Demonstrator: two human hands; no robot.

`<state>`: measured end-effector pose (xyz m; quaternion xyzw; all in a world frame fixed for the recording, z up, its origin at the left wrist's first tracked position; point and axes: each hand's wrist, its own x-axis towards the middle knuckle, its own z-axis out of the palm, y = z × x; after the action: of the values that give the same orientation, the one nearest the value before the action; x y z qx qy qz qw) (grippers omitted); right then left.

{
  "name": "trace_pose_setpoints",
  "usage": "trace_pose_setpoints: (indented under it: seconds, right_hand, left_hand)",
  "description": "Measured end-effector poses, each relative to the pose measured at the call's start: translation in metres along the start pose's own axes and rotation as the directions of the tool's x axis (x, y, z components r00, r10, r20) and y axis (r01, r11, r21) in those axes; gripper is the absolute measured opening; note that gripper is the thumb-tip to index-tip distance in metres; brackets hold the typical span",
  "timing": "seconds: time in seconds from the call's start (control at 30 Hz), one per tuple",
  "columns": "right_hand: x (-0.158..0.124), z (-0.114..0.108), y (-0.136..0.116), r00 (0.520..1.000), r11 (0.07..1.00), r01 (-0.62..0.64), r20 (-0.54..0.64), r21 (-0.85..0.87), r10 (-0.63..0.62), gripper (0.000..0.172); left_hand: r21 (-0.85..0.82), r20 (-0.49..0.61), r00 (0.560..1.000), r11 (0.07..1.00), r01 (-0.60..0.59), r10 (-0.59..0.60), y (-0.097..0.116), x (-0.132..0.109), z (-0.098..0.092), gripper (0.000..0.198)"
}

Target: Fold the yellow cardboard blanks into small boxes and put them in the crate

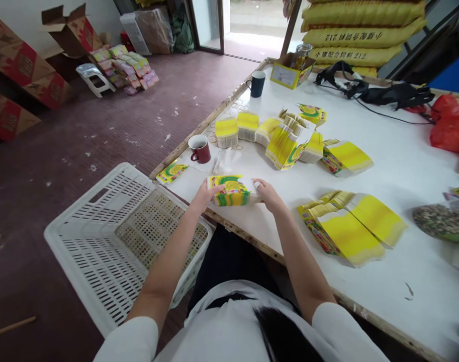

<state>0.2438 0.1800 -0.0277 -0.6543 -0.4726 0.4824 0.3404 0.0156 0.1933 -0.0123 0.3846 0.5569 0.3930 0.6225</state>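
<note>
Apparently, the work is somewhere in its middle, with one stack in hand and many packets on the bench (383, 186) left unhandled. I take the dark red mug (199, 149) as my landmark. The held stack (232, 197), yellow and green, is nearer to the person than this mug and a little to its right, at the bench edge. The left hand (208, 193) and the right hand (267, 194) each have a partly closed grip on one end of it, the left thumb lying over the printed face. I see no band around it, so I judge that this stack is not finished. Beyond the mug and to its right stand two short stacks (226, 131), quite even, which seem the more ordered part. Farther right of it, a fanned pile (284, 148) looks unsorted, and the wide sheaves (350, 226), to its right and nearer, probably remain to be done. Thin rings (240, 106), perhaps rubber bands, lie beyond the mug. The white basket (82, 223) is left of the mug and nearer; whether it has received any finished stack, I cannot tell.
</note>
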Motion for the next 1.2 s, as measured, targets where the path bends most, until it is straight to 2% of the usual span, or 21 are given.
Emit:
trace_pose_setpoints:
  seconds: [0.13,0.2,0.23,0.3,0.33,0.4,0.5,0.57,0.67,0.77,0.8,0.87,0.93,0.97,1.0,1.07,1.13,1.2]
  right_hand:
    - [-0.045,-0.014,0.024,0.995,1.000,-0.002,-0.099,-0.031,-0.001,0.051]
    - [-0.065,-0.024,0.027,0.983,0.997,-0.004,-0.182,-0.073,-0.009,0.046]
    - [-0.074,-0.028,0.025,0.969,0.991,0.018,-0.243,-0.131,-0.049,0.044]
    - [-0.087,-0.033,0.014,0.915,0.939,0.106,-0.337,-0.327,-0.220,0.040]
    - [-0.092,-0.034,0.006,0.886,0.883,0.159,-0.330,-0.442,-0.325,0.037]
    - [-0.099,-0.030,-0.011,0.871,0.740,0.250,-0.190,-0.625,-0.454,0.031]
    - [-0.103,-0.017,-0.029,0.927,0.633,0.269,0.019,-0.726,-0.373,0.025]
    - [-0.102,-0.010,-0.036,0.953,0.610,0.224,0.041,-0.760,-0.299,0.020]
    - [-0.099,-0.006,-0.039,0.967,0.602,0.175,0.021,-0.779,-0.253,0.017]
    - [-0.098,-0.009,-0.039,0.962,0.654,0.193,0.011,-0.731,-0.271,0.019]
    - [-0.099,-0.011,-0.038,0.959,0.696,0.206,-0.001,-0.688,-0.284,0.019]
    - [-0.105,-0.014,-0.038,0.955,0.805,0.227,-0.038,-0.549,-0.295,0.021]
    - [-0.115,-0.013,-0.039,0.954,0.892,0.260,-0.046,-0.369,-0.298,0.023]
    - [-0.121,-0.011,-0.041,0.951,0.914,0.288,-0.025,-0.285,-0.308,0.025]
    - [-0.127,-0.007,-0.043,0.946,0.924,0.321,0.018,-0.209,-0.324,0.025]
    - [-0.139,0.005,-0.046,0.920,0.925,0.372,0.160,-0.080,-0.357,0.023]
    - [-0.149,0.022,-0.046,0.884,0.924,0.380,0.282,0.031,-0.373,0.019]
    - [-0.156,0.039,-0.043,0.868,0.919,0.374,0.303,0.125,-0.395,0.017]
  left_hand:
    - [-0.008,0.099,0.995,1.000,0.007,-0.006,-0.018,-0.023,0.014,0.068]
    - [0.016,0.125,0.992,1.000,-0.006,0.004,-0.022,-0.031,0.019,0.068]
    - [0.037,0.127,0.992,0.999,-0.008,0.004,-0.023,-0.032,0.020,0.067]
    - [0.070,0.123,0.992,0.998,-0.010,0.002,-0.021,-0.033,0.021,0.068]
    - [0.077,0.120,0.993,0.997,-0.012,0.003,-0.020,-0.032,0.021,0.069]
    - [0.076,0.109,0.994,0.997,-0.024,0.015,-0.018,-0.031,0.020,0.074]
    - [0.097,0.087,0.996,0.994,-0.043,0.034,-0.019,-0.032,0.020,0.078]
    - [0.106,0.076,0.996,0.993,-0.056,0.048,-0.022,-0.035,0.022,0.077]
    - [0.101,0.059,0.996,0.993,-0.067,0.061,-0.028,-0.039,0.025,0.074]
    - [0.128,-0.082,0.985,0.981,-0.143,0.154,-0.036,-0.049,0.027,0.076]
    - [0.152,-0.157,0.960,0.967,-0.207,0.230,-0.038,-0.055,0.027,0.078]
    - [0.218,-0.281,0.870,0.910,-0.352,0.404,-0.042,-0.073,0.028,0.081]
    - [0.238,-0.319,0.792,0.853,-0.465,0.521,-0.044,-0.096,0.030,0.087]
    - [0.201,-0.313,0.780,0.840,-0.503,0.542,-0.043,-0.108,0.032,0.092]
    - [0.127,-0.290,0.789,0.839,-0.529,0.541,-0.042,-0.119,0.034,0.097]
    - [-0.056,-0.213,0.845,0.857,-0.512,0.491,-0.036,-0.136,0.040,0.099]
    - [-0.181,-0.142,0.905,0.888,-0.422,0.401,-0.027,-0.145,0.044,0.088]
    - [-0.270,-0.157,0.927,0.888,-0.373,0.342,-0.018,-0.147,0.047,0.072]
